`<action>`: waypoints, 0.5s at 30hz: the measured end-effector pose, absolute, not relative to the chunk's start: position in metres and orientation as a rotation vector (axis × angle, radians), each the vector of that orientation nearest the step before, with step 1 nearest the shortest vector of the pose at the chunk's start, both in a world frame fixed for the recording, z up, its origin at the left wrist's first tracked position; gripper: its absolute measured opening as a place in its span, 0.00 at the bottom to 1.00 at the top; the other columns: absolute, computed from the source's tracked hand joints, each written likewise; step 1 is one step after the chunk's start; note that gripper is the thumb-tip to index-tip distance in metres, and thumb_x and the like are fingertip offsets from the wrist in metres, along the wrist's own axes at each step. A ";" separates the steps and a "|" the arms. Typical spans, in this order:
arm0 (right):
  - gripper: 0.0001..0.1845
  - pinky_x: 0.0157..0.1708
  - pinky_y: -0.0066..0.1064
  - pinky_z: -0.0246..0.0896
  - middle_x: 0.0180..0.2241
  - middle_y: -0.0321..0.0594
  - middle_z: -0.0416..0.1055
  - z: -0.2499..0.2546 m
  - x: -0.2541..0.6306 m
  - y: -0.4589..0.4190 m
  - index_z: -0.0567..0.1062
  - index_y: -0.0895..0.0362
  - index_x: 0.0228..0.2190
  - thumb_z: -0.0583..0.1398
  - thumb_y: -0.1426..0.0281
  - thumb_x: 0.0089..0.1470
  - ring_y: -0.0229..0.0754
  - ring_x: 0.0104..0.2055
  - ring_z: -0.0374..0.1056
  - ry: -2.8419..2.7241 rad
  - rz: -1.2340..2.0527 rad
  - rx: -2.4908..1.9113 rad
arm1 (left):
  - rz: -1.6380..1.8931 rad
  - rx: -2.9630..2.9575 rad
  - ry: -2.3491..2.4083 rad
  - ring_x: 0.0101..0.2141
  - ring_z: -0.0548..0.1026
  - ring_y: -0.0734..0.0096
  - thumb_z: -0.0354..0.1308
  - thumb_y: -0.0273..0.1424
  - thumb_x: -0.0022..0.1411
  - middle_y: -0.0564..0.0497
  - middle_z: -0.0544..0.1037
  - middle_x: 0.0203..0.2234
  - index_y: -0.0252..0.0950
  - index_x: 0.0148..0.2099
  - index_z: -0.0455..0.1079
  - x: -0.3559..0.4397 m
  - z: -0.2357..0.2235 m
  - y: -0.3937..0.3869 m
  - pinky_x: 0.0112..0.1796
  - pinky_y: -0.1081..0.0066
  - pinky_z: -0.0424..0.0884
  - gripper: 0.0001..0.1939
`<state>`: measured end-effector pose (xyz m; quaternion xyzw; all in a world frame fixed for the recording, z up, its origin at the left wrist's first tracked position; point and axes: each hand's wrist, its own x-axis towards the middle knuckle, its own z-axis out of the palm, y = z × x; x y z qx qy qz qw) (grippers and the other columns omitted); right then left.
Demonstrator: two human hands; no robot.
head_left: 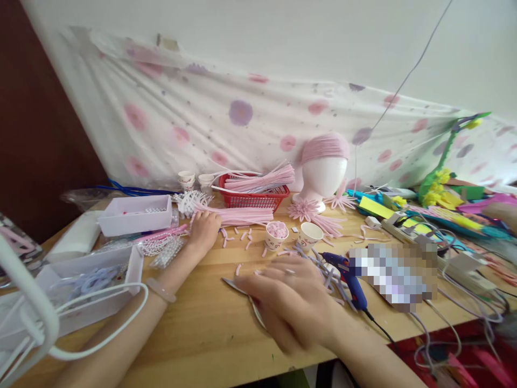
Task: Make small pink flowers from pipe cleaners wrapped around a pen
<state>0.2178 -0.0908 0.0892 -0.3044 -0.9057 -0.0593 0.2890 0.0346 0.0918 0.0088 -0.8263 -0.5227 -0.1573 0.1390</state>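
My left hand (205, 231) rests at the left end of a bundle of pink pipe cleaners (246, 216), its fingers curled over them. My right hand (297, 302) is nearer to me, smeared by motion, with a ring on one finger. A pair of scissors (235, 285) shows partly beneath it; whether the fingers grip them is unclear. Short cut pink pieces (249, 237) lie scattered between the hands. A paper cup (277, 237) full of such pieces stands beyond my right hand, beside a second paper cup (310, 236).
Behind the bundle stands a red basket (254, 201) of pipe cleaners. A white foam head (325, 175) with a pink band is at its right. A blue glue gun (355, 285) and power strips (407, 231) lie rightward. White trays (135, 223) stand left.
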 end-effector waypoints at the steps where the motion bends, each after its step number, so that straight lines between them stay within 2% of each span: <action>1: 0.18 0.22 0.31 0.54 0.22 0.36 0.72 0.079 0.212 -0.075 0.73 0.58 0.44 0.47 0.75 0.59 0.38 0.20 0.64 -2.460 -0.223 -0.741 | -0.440 -2.393 -1.496 0.43 0.74 0.47 0.45 0.20 0.62 0.33 0.80 0.36 0.28 0.40 0.76 0.034 0.009 0.092 0.44 0.53 0.64 0.17; 3: 0.14 0.19 0.30 0.47 0.18 0.34 0.70 0.054 0.204 -0.045 0.72 0.59 0.40 0.48 0.75 0.60 0.37 0.17 0.61 -2.531 -0.339 -0.783 | -0.413 -2.403 -1.465 0.44 0.74 0.47 0.45 0.21 0.62 0.33 0.80 0.38 0.28 0.41 0.75 0.034 0.008 0.091 0.46 0.52 0.63 0.16; 7: 0.11 0.20 0.28 0.43 0.20 0.36 0.71 0.012 0.208 -0.013 0.72 0.59 0.39 0.51 0.72 0.60 0.36 0.18 0.61 -2.600 -0.276 -0.954 | -0.352 -2.415 -1.438 0.45 0.74 0.48 0.44 0.20 0.61 0.34 0.80 0.39 0.30 0.40 0.75 0.031 0.008 0.089 0.47 0.53 0.63 0.16; 12: 0.11 0.20 0.28 0.41 0.18 0.36 0.70 0.005 0.219 -0.010 0.73 0.59 0.39 0.51 0.71 0.59 0.36 0.18 0.61 -2.595 -0.184 -1.098 | -0.317 -2.410 -1.464 0.40 0.77 0.47 0.43 0.22 0.62 0.34 0.80 0.34 0.27 0.40 0.74 0.028 0.009 0.087 0.43 0.55 0.65 0.16; 15: 0.11 0.21 0.28 0.40 0.19 0.37 0.71 0.009 0.219 -0.011 0.73 0.59 0.38 0.52 0.72 0.59 0.37 0.19 0.62 -2.613 -0.173 -1.148 | -0.281 -2.427 -1.449 0.41 0.76 0.45 0.45 0.23 0.61 0.33 0.80 0.36 0.28 0.40 0.74 0.031 0.010 0.085 0.42 0.54 0.65 0.15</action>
